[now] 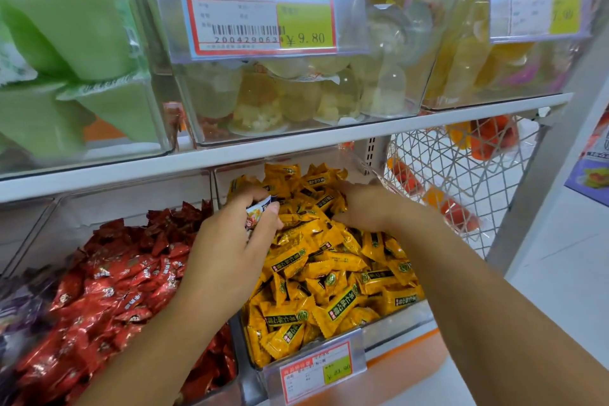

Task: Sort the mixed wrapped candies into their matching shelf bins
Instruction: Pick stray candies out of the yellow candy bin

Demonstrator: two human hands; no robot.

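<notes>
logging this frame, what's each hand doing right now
Left hand: pinches a white-and-blue wrapped candy.
Right hand: fingers buried in the yellow candies; grip cannot be told.

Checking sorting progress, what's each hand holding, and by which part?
Left hand grips a white-and-blue wrapped candy around its middle. Right hand lies among yellow candies; its hold cannot be told.

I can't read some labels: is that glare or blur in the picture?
Head view: white glare covers the top of the middle price tag; the right tag is blurred; the red candies smear toward the lower-left corner; the yellow candies look sharp.
</notes>
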